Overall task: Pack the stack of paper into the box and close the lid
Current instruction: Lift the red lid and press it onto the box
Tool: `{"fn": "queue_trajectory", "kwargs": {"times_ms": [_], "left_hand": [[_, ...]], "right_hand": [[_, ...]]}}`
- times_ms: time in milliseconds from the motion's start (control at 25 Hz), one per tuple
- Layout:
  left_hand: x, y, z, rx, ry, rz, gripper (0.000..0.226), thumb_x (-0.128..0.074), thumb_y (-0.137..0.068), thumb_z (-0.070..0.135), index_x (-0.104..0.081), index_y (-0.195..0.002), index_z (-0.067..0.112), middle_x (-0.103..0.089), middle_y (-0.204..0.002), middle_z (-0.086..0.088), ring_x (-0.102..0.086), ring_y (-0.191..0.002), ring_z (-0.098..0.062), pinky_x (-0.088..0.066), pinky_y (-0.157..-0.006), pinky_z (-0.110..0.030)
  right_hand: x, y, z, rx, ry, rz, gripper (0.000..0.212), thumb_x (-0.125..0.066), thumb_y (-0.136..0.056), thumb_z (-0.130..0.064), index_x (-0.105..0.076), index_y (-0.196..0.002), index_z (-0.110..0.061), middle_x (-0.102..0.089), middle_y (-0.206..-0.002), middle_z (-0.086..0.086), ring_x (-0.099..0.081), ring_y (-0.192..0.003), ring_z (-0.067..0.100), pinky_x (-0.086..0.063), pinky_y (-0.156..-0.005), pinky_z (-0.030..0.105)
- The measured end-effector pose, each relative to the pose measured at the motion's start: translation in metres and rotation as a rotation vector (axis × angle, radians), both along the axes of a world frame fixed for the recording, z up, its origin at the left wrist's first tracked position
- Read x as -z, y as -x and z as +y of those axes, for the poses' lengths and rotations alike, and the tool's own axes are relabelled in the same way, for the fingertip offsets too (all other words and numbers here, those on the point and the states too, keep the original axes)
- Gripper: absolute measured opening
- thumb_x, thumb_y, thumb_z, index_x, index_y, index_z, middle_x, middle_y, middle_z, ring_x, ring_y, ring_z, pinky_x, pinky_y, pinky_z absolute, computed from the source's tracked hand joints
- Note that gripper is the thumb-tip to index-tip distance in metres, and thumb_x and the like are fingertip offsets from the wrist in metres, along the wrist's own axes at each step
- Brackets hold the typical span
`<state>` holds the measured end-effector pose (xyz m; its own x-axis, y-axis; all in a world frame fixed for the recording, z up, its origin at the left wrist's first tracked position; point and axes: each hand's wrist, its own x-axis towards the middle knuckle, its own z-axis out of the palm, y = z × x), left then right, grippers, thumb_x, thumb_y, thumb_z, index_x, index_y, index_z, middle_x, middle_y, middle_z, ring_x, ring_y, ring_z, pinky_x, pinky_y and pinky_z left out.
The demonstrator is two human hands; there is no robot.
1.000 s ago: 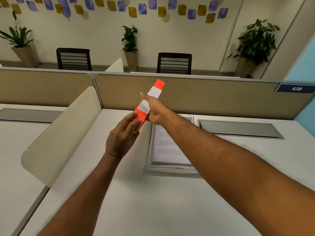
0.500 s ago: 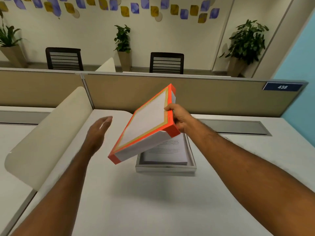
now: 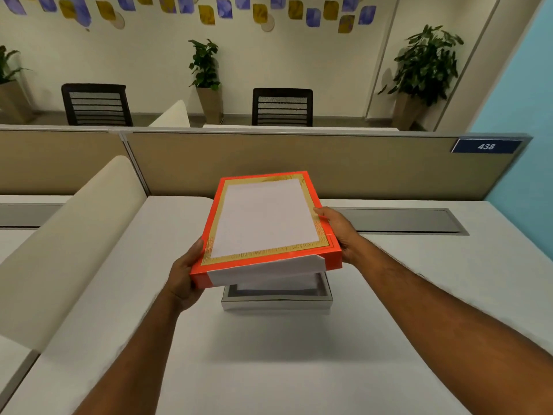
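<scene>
Both hands, left hand and right hand, clamp the orange-bordered white cardboard lid by opposite edges, hovering it level above the shallow grey box of white paper stack directly beneath their grip, squaring it up to close.

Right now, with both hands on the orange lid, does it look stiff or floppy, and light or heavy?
The orange lid probably is stiff: it stays flat, held only at two edges. Likely light: the left hand and right hand grip with fingertips.
</scene>
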<state>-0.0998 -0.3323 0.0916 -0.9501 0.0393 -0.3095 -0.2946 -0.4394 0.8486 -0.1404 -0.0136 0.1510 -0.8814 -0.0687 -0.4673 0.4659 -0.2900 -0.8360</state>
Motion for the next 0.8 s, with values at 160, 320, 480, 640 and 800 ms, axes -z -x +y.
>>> {"fn": "queue_trajectory", "kwargs": {"times_ms": [160, 320, 480, 640, 800], "left_hand": [[-0.004, 0.021, 0.010, 0.029, 0.055, 0.026, 0.027, -0.045, -0.099, 0.031, -0.060, -0.121, 0.029, -0.074, -0.101, -0.002, -0.073, -0.084, -0.027, -0.063, -0.064, -0.038], [0.002, 0.040, 0.020, 0.009, 0.062, -0.013, 0.024, -0.047, -0.098, 0.034, -0.062, -0.114, 0.025, -0.077, -0.092, -0.001, -0.076, -0.077, -0.026, -0.063, -0.059, -0.039], [0.008, 0.060, 0.023, -0.005, 0.093, -0.038, 0.025, -0.046, -0.098, 0.037, -0.063, -0.112, 0.024, -0.078, -0.090, 0.000, -0.076, -0.075, -0.025, -0.063, -0.059, -0.039], [0.022, 0.068, 0.024, 0.054, 0.180, -0.067, 0.025, -0.047, -0.098, 0.038, -0.061, -0.116, 0.026, -0.075, -0.097, -0.003, -0.076, -0.078, -0.027, -0.062, -0.057, -0.037], [0.047, 0.062, 0.024, 0.198, 0.323, -0.049, 0.033, -0.042, -0.101, 0.029, -0.044, -0.134, 0.033, -0.064, -0.121, -0.001, -0.068, -0.100, -0.029, -0.062, -0.068, -0.036]], "right_hand": [[0.014, 0.012, 0.016, 0.057, -0.150, -0.018, 0.028, -0.055, -0.095, -0.032, -0.062, -0.117, -0.016, -0.076, -0.091, 0.007, -0.076, -0.065, 0.023, -0.058, -0.050, 0.029], [0.022, 0.029, 0.019, 0.137, -0.195, -0.031, 0.023, -0.052, -0.096, -0.032, -0.064, -0.110, -0.016, -0.074, -0.087, 0.006, -0.074, -0.057, 0.019, -0.056, -0.047, 0.026], [0.033, 0.045, 0.018, 0.159, -0.229, -0.061, 0.016, -0.052, -0.097, -0.031, -0.065, -0.093, -0.021, -0.074, -0.082, 0.005, -0.073, -0.052, 0.017, -0.056, -0.046, 0.025], [0.050, 0.050, 0.022, 0.115, -0.277, -0.034, 0.014, -0.049, -0.099, -0.029, -0.062, -0.102, -0.027, -0.074, -0.089, 0.003, -0.074, -0.063, 0.018, -0.060, -0.055, 0.028], [0.081, 0.042, 0.025, -0.002, -0.319, -0.010, 0.031, -0.045, -0.101, -0.024, -0.051, -0.131, -0.026, -0.069, -0.116, 0.005, -0.072, -0.092, 0.027, -0.061, -0.068, 0.032]]}}
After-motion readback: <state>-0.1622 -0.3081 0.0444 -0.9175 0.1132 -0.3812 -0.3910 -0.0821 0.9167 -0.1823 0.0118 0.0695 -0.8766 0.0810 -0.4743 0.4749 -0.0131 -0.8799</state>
